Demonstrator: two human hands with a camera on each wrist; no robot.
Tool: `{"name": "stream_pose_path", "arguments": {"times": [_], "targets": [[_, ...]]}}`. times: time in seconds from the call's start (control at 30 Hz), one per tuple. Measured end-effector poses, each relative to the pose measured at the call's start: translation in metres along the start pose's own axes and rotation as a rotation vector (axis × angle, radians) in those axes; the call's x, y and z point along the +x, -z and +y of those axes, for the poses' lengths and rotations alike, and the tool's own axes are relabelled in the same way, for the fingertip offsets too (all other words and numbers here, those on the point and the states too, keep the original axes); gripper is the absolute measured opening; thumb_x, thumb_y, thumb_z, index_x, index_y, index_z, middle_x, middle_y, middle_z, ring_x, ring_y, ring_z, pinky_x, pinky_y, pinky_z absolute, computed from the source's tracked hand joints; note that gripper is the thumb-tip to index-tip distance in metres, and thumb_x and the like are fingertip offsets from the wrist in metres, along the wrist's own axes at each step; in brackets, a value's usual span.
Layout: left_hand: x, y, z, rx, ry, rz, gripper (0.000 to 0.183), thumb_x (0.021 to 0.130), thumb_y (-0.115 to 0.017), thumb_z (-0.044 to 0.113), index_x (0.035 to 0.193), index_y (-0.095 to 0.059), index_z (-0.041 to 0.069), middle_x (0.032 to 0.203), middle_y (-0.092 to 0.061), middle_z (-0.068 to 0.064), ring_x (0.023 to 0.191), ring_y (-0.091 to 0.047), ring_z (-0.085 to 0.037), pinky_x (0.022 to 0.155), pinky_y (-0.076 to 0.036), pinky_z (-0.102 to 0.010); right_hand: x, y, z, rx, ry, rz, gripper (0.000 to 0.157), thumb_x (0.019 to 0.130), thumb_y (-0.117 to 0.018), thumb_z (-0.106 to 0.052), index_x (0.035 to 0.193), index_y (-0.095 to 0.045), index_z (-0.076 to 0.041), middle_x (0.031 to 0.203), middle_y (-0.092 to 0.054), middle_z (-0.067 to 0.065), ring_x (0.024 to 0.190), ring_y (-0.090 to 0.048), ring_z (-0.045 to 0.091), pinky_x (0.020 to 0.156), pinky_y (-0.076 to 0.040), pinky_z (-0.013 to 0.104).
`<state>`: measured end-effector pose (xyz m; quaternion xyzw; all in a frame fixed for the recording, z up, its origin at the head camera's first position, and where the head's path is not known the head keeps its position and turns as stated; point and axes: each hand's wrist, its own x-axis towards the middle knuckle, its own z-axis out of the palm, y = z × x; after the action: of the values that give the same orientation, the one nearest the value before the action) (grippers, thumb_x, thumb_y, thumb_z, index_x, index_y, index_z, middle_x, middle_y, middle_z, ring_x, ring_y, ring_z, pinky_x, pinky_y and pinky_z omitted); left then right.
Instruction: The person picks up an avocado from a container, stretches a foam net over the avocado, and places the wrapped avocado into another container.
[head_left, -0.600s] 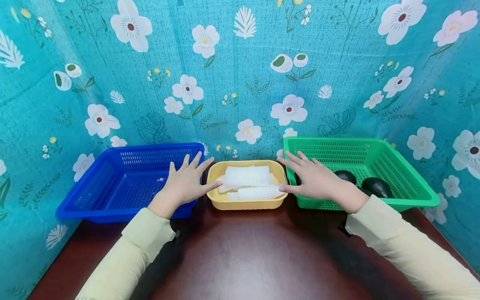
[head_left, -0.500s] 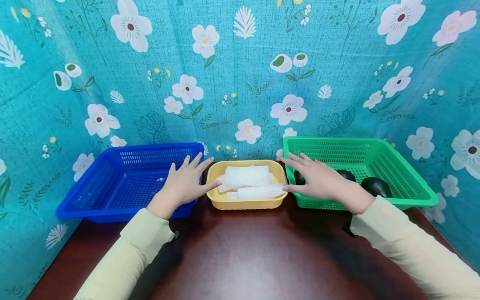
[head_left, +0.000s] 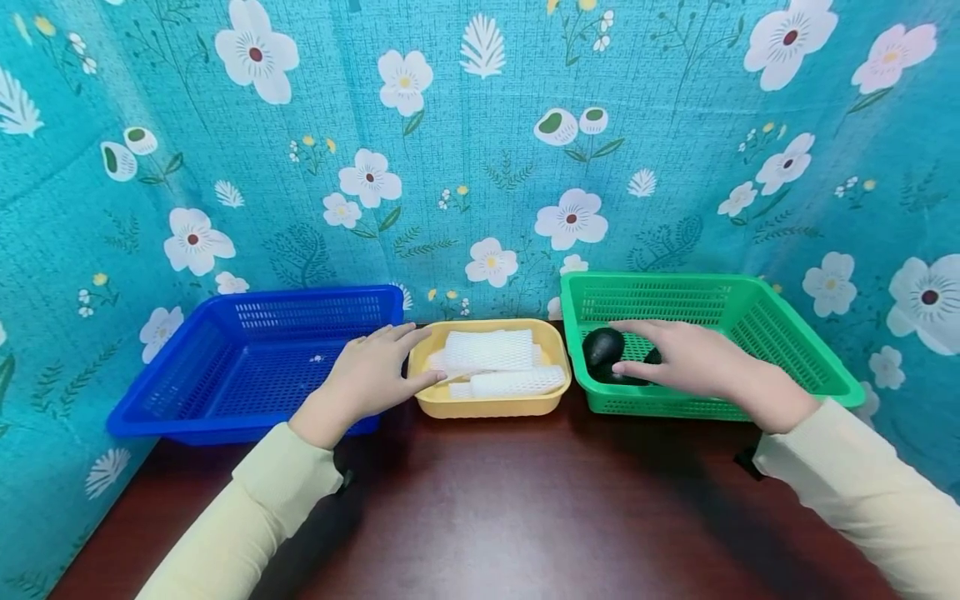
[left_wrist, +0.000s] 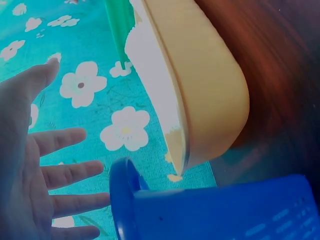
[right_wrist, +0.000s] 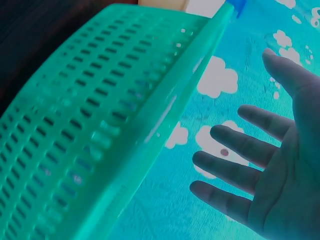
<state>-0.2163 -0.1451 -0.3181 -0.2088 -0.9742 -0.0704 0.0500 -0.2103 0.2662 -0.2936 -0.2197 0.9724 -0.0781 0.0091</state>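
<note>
My left hand (head_left: 369,373) hovers between the blue basket (head_left: 138,417) and the yellow tray (head_left: 487,408), its thumb towards the tray. Nothing is in its fingers; the left wrist view shows them spread and fairly straight. White foam net sleeves (head_left: 495,350) lie in the tray. Over the green basket (head_left: 817,350) is my right hand (head_left: 697,358), palm down, fingers extended and holding nothing. Near its thumb and fingertips sits a dark, glossy oval fruit (head_left: 602,346), like an avocado. Another dark fruit (head_left: 653,356) shows partly under the hand; whatever else lies beneath is hidden.
All three containers stand in a row along the back of a dark reddish-brown table (head_left: 480,500). Behind them hangs a teal floral cloth (head_left: 450,100). The basket rims stand higher than the tray's rim.
My right hand has shifted right within the green basket, uncovering the leftmost dark fruit and covering those farther right. The left hand stays about in place, its fingers lowered slightly. The view has shifted slightly.
</note>
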Motion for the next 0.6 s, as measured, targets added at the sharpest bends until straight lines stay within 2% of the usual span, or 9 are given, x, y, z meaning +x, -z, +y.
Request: {"name": "stream_pose_path", "arguments": {"times": [0.27,0.4,0.5,0.6], "targets": [[-0.003,-0.01,0.008,-0.021,-0.062,0.006,0.067,0.093,-0.067,0.058,0.141,-0.062,0.011,0.143,-0.058,-0.015,0.125,-0.058,-0.037,0.097,-0.051,-0.054,-0.011,0.007,0.022,0.002,-0.001,0.001,0.065,0.097,-0.071,-0.043,0.148,-0.054,-0.008,0.141,-0.058,0.024,0.123,-0.058,0.042,0.093,-0.05,0.059],[-0.004,-0.019,0.012,-0.013,-0.101,-0.003,0.063,0.092,-0.071,0.054,0.136,-0.066,0.009,0.137,-0.062,-0.015,0.116,-0.062,-0.035,0.09,-0.055,-0.05,-0.014,0.006,0.036,0.013,0.016,-0.011,0.061,0.095,-0.074,-0.036,0.145,-0.057,-0.005,0.133,-0.063,0.022,0.11,-0.065,0.036,0.081,-0.055,0.051],[-0.005,-0.025,0.014,-0.003,-0.132,-0.001,0.059,0.091,-0.074,0.051,0.132,-0.069,0.009,0.132,-0.065,-0.015,0.112,-0.064,-0.033,0.087,-0.056,-0.049,-0.016,0.003,0.048,0.03,0.021,-0.027,0.06,0.094,-0.075,-0.033,0.143,-0.057,-0.002,0.127,-0.066,0.021,0.097,-0.066,0.028,0.071,-0.052,0.043],[-0.005,-0.031,0.017,-0.006,-0.159,0.004,0.054,0.091,-0.076,0.046,0.129,-0.071,0.009,0.127,-0.067,-0.014,0.111,-0.065,-0.031,0.088,-0.056,-0.047,-0.019,0.0,0.058,0.053,0.013,-0.04,0.059,0.093,-0.077,-0.03,0.141,-0.058,0.0,0.126,-0.065,0.023,0.098,-0.066,0.032,0.072,-0.054,0.046]]}}
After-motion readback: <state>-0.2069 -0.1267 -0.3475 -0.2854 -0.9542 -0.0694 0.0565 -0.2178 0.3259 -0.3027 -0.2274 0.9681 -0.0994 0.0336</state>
